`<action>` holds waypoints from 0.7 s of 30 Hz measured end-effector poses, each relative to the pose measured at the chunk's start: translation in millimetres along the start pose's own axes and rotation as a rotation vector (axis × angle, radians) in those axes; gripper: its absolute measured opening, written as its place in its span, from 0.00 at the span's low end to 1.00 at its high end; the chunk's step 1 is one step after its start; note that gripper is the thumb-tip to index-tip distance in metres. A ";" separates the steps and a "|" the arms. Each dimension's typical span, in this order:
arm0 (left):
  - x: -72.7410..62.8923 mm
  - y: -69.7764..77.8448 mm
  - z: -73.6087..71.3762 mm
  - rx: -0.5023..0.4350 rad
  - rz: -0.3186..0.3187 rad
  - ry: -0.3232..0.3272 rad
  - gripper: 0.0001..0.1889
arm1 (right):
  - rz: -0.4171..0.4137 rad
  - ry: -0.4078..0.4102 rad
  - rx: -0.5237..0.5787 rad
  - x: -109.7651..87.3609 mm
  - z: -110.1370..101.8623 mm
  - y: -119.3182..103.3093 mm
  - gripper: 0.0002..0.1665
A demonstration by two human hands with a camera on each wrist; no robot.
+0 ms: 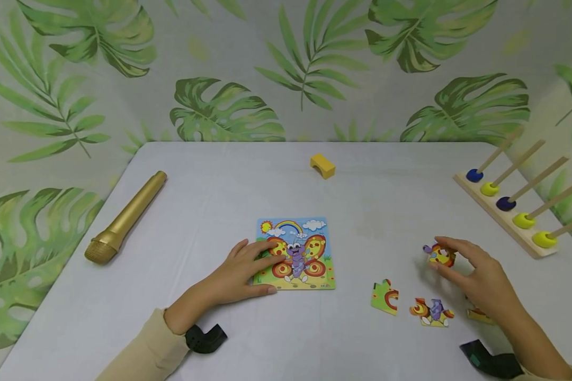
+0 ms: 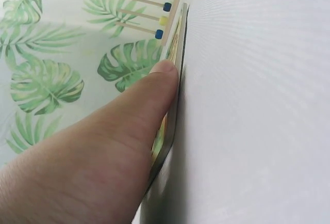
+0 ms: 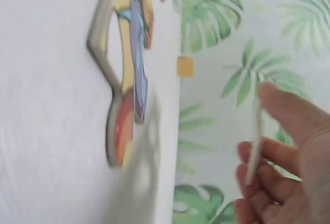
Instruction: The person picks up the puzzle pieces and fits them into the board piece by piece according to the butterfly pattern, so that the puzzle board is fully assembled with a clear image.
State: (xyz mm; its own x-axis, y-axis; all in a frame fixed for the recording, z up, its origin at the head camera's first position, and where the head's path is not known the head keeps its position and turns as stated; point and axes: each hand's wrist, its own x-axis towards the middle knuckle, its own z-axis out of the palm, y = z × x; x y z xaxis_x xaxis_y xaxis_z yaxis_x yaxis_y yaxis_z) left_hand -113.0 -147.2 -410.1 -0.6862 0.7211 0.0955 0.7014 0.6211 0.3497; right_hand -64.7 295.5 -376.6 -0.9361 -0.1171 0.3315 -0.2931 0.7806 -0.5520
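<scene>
A square puzzle board [image 1: 310, 248] with a butterfly, rainbow and sun picture lies flat in mid-table. My left hand [image 1: 240, 270] rests on its left side, fingers stretched over the picture; in the left wrist view the thumb [image 2: 164, 69] lies along the board's edge. Between thumb and fingers, my right hand [image 1: 481, 275] pinches a red and yellow puzzle piece [image 1: 441, 255] above the table. In the right wrist view this piece [image 3: 256, 149] appears edge-on. Below it lie a green puzzle piece [image 1: 382, 297] and a purple-bodied puzzle piece [image 1: 434, 313]. Another puzzle piece [image 1: 479, 316] is partly hidden by the right hand.
A gold microphone [image 1: 126, 219] lies at the left of the table. At the back stands a yellow arched block [image 1: 322, 165]. A wooden peg rack [image 1: 500, 211] with blue and yellow beads is at the right edge. Leaf-printed cloth [image 1: 314, 69] hangs behind.
</scene>
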 end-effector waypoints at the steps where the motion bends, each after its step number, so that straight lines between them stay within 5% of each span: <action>1: 0.0 0.0 0.1 0.001 0.000 -0.001 0.34 | -0.035 0.015 0.019 1.0 -0.1 -5.9 0.31; 7: 0.2 0.3 0.0 0.002 0.000 0.000 0.34 | -0.246 0.057 0.090 15.9 4.3 -50.4 0.35; 13: 0.5 1.6 -1.2 -0.004 -0.001 -0.001 0.34 | -0.381 -0.006 0.176 37.2 22.0 -89.4 0.34; 17: 0.2 1.9 -2.0 -0.007 -0.004 -0.005 0.34 | -0.411 -0.063 0.225 51.6 44.5 -104.3 0.31; 21: 0.2 2.1 -2.2 -0.014 -0.005 -0.006 0.34 | -0.352 -0.158 0.260 63.8 69.9 -112.0 0.27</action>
State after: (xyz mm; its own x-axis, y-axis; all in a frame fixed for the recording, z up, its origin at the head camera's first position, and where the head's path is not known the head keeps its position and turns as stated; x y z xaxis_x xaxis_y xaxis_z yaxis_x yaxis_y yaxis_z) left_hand -112.1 -146.4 -407.3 -0.6883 0.7200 0.0885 0.6955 0.6202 0.3628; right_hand -105.1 157.7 -347.1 -0.7831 -0.4551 0.4239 -0.6185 0.4990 -0.6070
